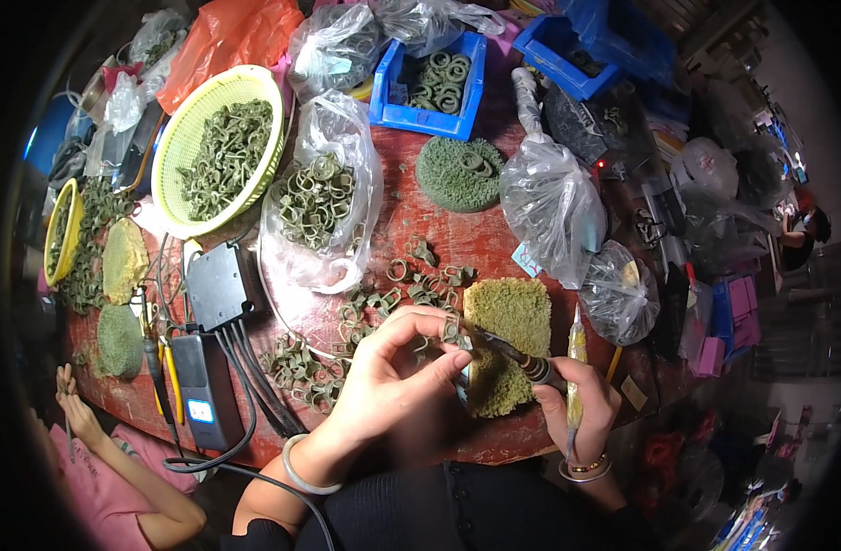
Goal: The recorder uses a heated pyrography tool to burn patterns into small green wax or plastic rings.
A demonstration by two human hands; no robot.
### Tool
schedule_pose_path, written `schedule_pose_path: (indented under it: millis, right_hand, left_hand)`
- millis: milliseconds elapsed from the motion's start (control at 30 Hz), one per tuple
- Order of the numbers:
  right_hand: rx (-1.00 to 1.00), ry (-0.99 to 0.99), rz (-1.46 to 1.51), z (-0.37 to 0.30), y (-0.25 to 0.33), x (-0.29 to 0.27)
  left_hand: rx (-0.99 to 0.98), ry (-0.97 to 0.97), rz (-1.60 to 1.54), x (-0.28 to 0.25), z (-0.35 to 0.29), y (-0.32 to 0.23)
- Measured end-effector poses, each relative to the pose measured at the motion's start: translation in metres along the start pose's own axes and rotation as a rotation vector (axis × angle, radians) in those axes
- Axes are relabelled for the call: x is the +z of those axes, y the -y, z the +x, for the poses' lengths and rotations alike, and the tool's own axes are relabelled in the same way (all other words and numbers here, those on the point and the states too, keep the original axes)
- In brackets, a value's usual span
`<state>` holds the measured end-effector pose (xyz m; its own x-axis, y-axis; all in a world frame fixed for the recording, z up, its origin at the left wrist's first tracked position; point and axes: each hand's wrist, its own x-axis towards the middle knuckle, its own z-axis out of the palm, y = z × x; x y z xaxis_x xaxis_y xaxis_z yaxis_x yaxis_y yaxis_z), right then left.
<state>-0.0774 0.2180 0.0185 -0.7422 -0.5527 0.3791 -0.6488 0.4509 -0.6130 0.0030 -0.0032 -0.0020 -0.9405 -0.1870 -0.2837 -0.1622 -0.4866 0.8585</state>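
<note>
My left hand (397, 372) pinches a small greenish ring (452, 331) between thumb and fingertips. My right hand (581, 413) grips a soldering iron (530, 365) with a dark shaft, its tip close to the ring. A slim yellow-wrapped stick (576, 354) also runs across the right hand's fingers. Beneath the iron lies a rectangular mossy-looking green block (510, 317). Loose greenish rings (429, 292) are scattered on the red table beyond my left hand, with more of them (301, 372) to its left.
A yellow basket (163, 165), an opened clear bag (370, 174) and a blue bin (480, 83) hold similar pieces. A round green pad (443, 174) and tied bags (553, 207) stand farther back. A black box (220, 285) trails cables. Another person's hand (82, 418) shows at left.
</note>
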Motion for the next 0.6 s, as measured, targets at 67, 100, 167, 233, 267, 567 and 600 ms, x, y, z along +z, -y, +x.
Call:
schedule_pose_path:
  millis: [67,100,167,233,267,567,600]
  right_hand:
    - [0.004,0.003,0.003,0.0005,0.0005,-0.0002]
    - [0.003,0.006,0.001,0.0011,0.0007,-0.0005]
    - [0.003,0.011,-0.001,0.0015,0.0003,-0.0004]
    - [-0.007,0.006,-0.001,0.0011,-0.0009,-0.0001]
    - [-0.007,0.008,0.000,0.0009,-0.0009,-0.0001]
    - [-0.025,0.040,-0.072,0.0010,0.0016,-0.0025]
    - [-0.013,0.041,-0.058,0.0006,0.0015,-0.0022]
  left_hand:
    - [0.271,-0.005,0.311,-0.0024,0.0039,0.0022]
    - [0.270,-0.006,0.310,-0.0019,0.0040,0.0010]
    - [0.198,0.003,0.223,0.0004,0.0029,-0.0034]
    - [0.175,-0.005,0.189,0.0025,0.0027,-0.0056]
    - [0.151,-0.012,0.156,0.0033,0.0025,-0.0060]
    - [0.082,-0.060,0.054,0.0070,-0.0020,-0.0059]
    - [0.083,-0.060,0.054,0.0072,-0.0020,-0.0067]
